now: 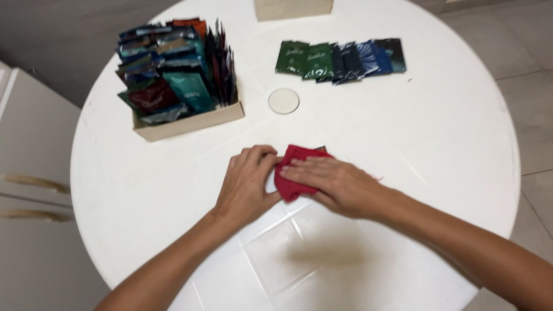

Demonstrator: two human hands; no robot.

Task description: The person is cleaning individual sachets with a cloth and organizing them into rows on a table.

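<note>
Right hand (334, 181) lies flat, palm down and fingers extended, pressing on a small red cloth (291, 173) near the front middle of a round white table (438, 144). Left hand (247, 184) rests just beside it on the table, fingers curled, with the fingertips (271, 156) meeting the left edge of the red cloth; whether they pinch the fabric or only touch it cannot be told. A dark corner (319, 149) of some flat item shows at the top edge of the cloth, beneath or behind it; its kind cannot be made out.

At the far left of the table stands an open cardboard box (190, 122), packed with upright foil sachets (173, 69) in dark blue, teal, maroon and orange. Between the box and the far right lies a small round white disc (283, 101), flat on the tabletop. Beyond the disc, a row of flat sachets (340, 59) is laid out overlapping, green at the left and dark blue at the right. The lower edge of a second pale box (294, 8) is cut off by the top of the view. Pale cabinet fronts (29, 150) stand to the left of the table, and tiled floor (518, 52) shows at the right.
</note>
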